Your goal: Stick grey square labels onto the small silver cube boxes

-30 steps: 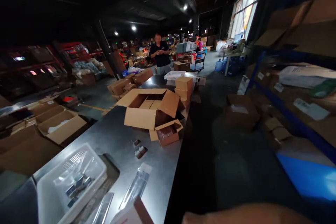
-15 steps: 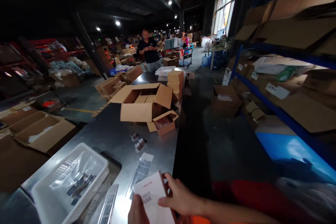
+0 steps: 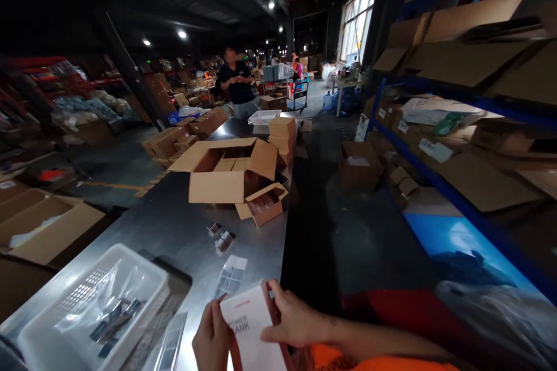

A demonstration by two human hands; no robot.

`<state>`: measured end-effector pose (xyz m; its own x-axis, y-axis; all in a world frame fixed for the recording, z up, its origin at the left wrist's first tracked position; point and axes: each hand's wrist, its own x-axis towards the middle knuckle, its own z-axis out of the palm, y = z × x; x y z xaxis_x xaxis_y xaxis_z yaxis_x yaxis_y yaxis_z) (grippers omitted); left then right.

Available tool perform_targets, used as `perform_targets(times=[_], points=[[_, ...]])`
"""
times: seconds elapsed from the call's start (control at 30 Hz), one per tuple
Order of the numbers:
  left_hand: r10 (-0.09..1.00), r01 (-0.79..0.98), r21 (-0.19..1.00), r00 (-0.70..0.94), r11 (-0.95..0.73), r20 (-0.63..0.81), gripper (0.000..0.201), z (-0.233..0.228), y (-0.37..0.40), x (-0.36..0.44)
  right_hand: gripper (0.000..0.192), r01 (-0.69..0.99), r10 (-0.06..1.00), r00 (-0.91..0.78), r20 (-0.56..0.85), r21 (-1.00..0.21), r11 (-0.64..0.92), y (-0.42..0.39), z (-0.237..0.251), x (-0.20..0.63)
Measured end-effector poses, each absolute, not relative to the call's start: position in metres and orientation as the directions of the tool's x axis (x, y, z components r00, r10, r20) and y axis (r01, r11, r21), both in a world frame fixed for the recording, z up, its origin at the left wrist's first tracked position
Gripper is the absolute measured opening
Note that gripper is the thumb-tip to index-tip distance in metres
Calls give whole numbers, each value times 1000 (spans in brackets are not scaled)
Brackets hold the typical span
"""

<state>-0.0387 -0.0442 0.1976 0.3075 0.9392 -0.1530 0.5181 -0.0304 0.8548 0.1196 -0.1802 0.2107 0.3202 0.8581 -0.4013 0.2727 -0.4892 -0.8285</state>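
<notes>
Head view: white box (image 3: 250, 330) at the near edge of the steel table (image 3: 174, 226), left hand (image 3: 213, 336) gripping its left side, right hand (image 3: 291, 324) fingers curled over the top right edge, apparently at the flap; best kept steady with both.

I see my left hand (image 3: 212, 337) low at the bottom edge of the view, back of the hand toward me, fingers curled upward and thumb pressed inward, closed in a grip. Its wrist is cut off by the lower edge. My right hand (image 3: 290, 323) sits just beside it to the right, palm down, fingers (image 3: 273, 287) stretched forward and slightly bent at the tips, thumb reaching left toward the other hand. My bare right forearm (image 3: 369, 341) runs from the wrist out to the lower right, where a bright orange sleeve (image 3: 391, 363) covers the upper part.
</notes>
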Motion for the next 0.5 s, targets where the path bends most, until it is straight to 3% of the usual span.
perform_targets(times=[0.1, 0.23, 0.37, 0.5], points=[[922, 424, 904, 332, 45, -202, 53, 206, -45, -31, 78, 292, 854, 331, -401, -817, -498, -179, 215, 120], [932, 571, 801, 360, -179, -49, 37, 215, -48, -22, 81, 331, 819, 393, -419, -766, -551, -179, 217, 120], [940, 653, 717, 340, -245, 13, 35, 217, -49, -13, 83, 356, 809, 426, -406, -747, -562, -184, 216, 122], [926, 641, 700, 368, -315, 79, 38, 212, -46, -4, 71, 312, 812, 455, -366, -788, -531, -192, 212, 126]])
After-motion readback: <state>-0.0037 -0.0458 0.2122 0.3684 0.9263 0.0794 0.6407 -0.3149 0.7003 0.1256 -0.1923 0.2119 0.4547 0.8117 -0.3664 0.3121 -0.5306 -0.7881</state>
